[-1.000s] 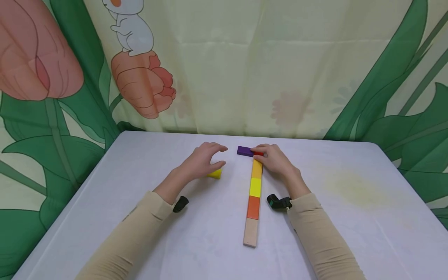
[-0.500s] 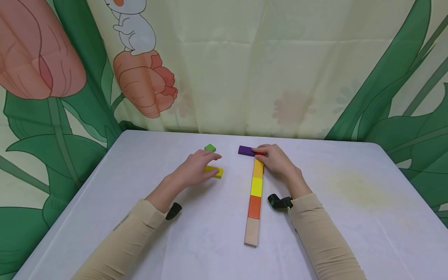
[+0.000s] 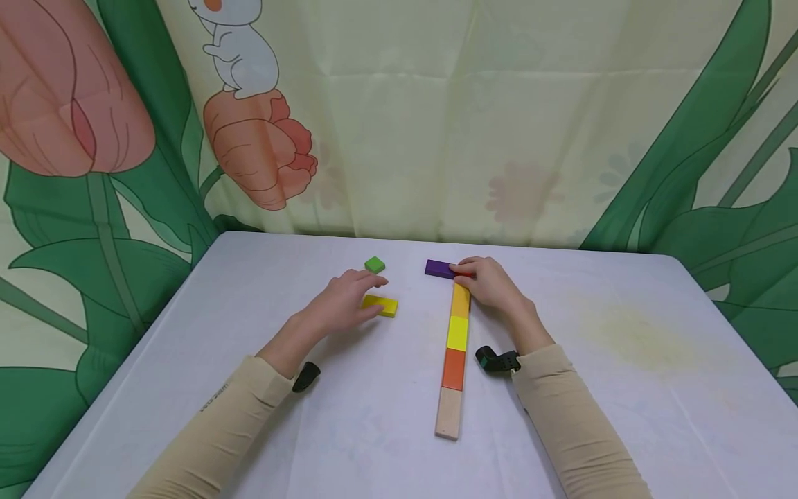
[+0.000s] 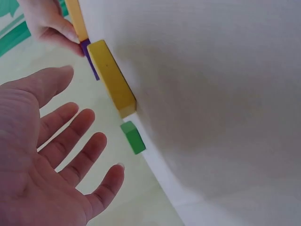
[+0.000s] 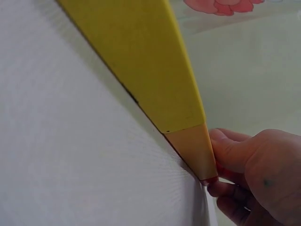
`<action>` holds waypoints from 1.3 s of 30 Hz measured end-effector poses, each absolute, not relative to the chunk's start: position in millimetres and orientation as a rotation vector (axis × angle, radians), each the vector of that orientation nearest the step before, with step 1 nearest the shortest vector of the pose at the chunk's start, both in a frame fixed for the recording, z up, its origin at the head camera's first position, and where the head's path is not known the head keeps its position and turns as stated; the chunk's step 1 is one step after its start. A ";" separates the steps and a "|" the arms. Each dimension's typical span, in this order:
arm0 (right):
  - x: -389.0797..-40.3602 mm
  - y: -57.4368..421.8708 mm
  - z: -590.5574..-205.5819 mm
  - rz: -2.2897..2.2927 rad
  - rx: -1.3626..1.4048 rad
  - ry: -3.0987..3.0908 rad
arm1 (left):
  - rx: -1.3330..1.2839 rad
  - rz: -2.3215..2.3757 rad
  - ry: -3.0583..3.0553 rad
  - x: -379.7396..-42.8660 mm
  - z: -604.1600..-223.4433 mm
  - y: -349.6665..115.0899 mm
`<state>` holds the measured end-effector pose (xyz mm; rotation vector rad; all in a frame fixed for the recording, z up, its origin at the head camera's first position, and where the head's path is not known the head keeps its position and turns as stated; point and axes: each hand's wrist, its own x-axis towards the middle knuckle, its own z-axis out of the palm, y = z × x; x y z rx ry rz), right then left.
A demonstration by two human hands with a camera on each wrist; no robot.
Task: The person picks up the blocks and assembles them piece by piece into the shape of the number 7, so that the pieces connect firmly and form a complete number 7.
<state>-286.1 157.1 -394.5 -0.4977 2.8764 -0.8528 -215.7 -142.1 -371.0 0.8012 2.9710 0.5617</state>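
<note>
My right hand [image 3: 497, 284] pinches a small red block [image 3: 464, 274] at the far end of a row of blocks. In the right wrist view its thumb and fingertips are at the red block [image 5: 209, 180], just past the light orange block [image 5: 195, 148]. A purple block [image 3: 439, 269] lies crosswise against the red one's left side. My left hand [image 3: 337, 303] hovers with spread fingers and holds nothing, partly covering a yellow block [image 3: 388, 307] in the head view. Beyond its fingers lies a small green block [image 3: 375, 264].
Toward me, the row continues with the light orange block [image 3: 460, 301], a bright yellow block [image 3: 457, 333], an orange-red block [image 3: 453, 369] and a plain wood block [image 3: 448, 413]. All lie on a white-covered table [image 3: 592, 430]. A printed curtain [image 3: 399, 138] hangs behind the far edge.
My left hand has drawn back to the left, uncovering the green block and more of the yellow block. The right hand stays at the red block.
</note>
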 end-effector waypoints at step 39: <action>-285.8 156.6 -397.8 -0.948 -0.455 2.859 | 0.846 0.473 2.894 -250.4 -378.1 -110.6</action>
